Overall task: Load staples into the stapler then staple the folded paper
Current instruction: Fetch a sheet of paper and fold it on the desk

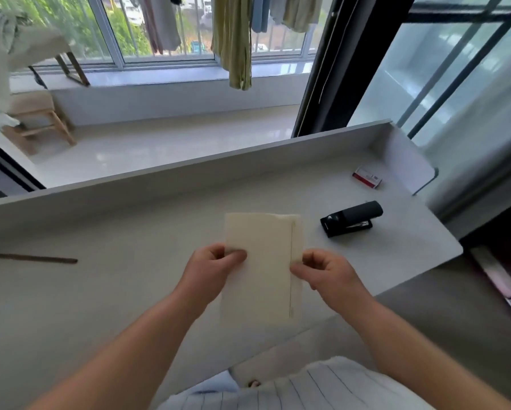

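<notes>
A folded cream paper [263, 267] is held upright over the white desk [130, 291], a thin line running down near its right edge. My left hand [210, 269] pinches its left edge. My right hand [326, 272] pinches its right edge at about the same height. A black stapler [352, 218] lies shut on the desk to the right of the paper, apart from both hands. Further back right lies a small red and white staple box [367, 176].
A dark thin stick [31, 258] lies on the desk at the far left. The desk has a raised back rim [189, 173] and a right side panel [408, 164]. Books [502, 288] sit low at the right. Beyond are a balcony, hanging clothes and a wooden stool.
</notes>
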